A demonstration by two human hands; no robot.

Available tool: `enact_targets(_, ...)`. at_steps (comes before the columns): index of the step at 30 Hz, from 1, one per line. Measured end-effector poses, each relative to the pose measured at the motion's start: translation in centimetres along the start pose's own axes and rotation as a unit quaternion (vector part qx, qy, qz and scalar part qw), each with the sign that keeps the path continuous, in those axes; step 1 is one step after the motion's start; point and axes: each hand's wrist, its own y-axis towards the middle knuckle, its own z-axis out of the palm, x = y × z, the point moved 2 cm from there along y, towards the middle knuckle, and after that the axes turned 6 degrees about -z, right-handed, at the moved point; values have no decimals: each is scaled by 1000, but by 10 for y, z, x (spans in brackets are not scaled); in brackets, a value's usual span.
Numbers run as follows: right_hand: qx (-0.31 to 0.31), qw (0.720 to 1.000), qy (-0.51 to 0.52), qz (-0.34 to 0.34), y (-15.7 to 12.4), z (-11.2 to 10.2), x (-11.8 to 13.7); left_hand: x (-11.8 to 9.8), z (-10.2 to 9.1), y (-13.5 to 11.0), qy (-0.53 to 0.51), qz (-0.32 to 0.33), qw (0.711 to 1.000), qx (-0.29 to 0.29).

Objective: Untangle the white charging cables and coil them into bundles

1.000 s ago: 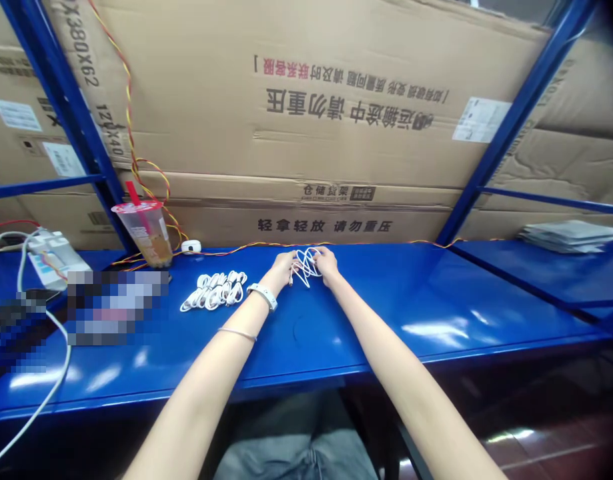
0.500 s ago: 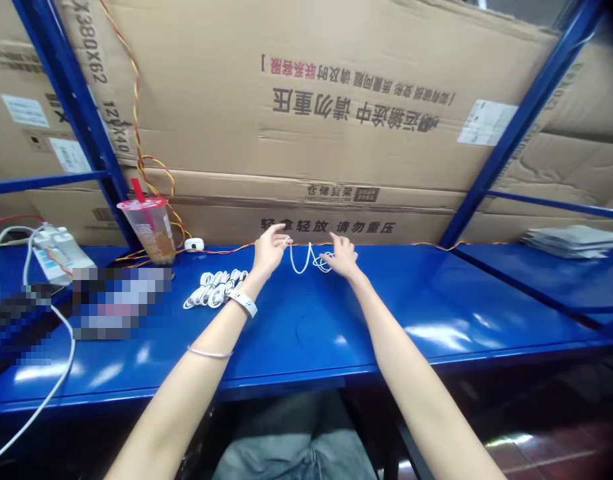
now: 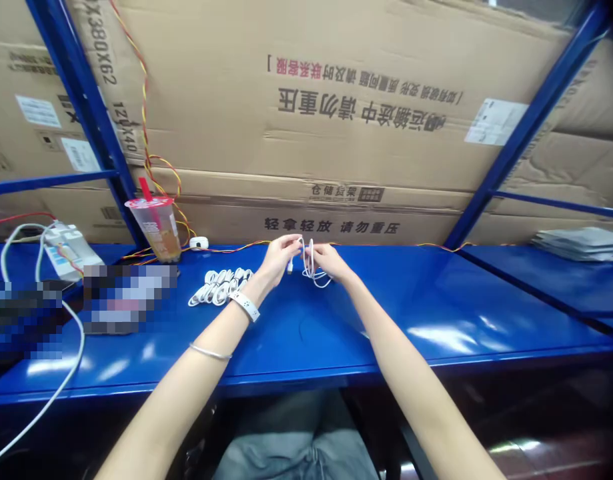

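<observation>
A white mains cord (image 3: 61,393) is trailing over the shelf's front edge at far left, beside a power strip (image 3: 72,252). Two pixelated items are blocking identification. A plastic cup (image 3: 156,230) with a red straw is standing upright, and coiled white cables (image 3: 220,287) are lying just left of the hands. The left hand (image 3: 283,260) is closing around a white cable (image 3: 312,267) near its small connector (image 3: 289,269), and the right hand (image 3: 331,261) is pinching the cable's loops, holding it just above the shelf. The cable appears light, limp and prone to tangling; the connector end offers the surest hold. The glossy blue steel shelf (image 3: 386,320) is reflecting light, cardboard cartons (image 3: 336,133) are filling the racking behind, and a stack of papers (image 3: 581,243) is resting at far right.
</observation>
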Motion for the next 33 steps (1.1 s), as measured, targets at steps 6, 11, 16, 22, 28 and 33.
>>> enact_targets(6, -34, 995, -95, -13, -3, 12, 7, 15, 14, -9, -87, -79, 993, 12)
enact_targets(11, -75, 979, -184, -45, -3, 18, 15, 25, 18, -13, -87, -112, 990, 3)
enact_targets(16, 55, 992, -96, -67, -5, 25, 12, 19, 8, -5, -137, -83, 985, -70)
enact_targets(22, 134, 990, -45, -17, -5, 12, -10, -9, -23, 2, -252, -66, 960, -103)
enact_targets(28, 71, 997, -13, -34, -2, -18, -16, -27, -41, -1, -229, -40, 971, -55)
enact_targets(33, 16, 999, -15, -23, -3, -29, -20, -22, -34, -4, -138, 0, 990, -35)
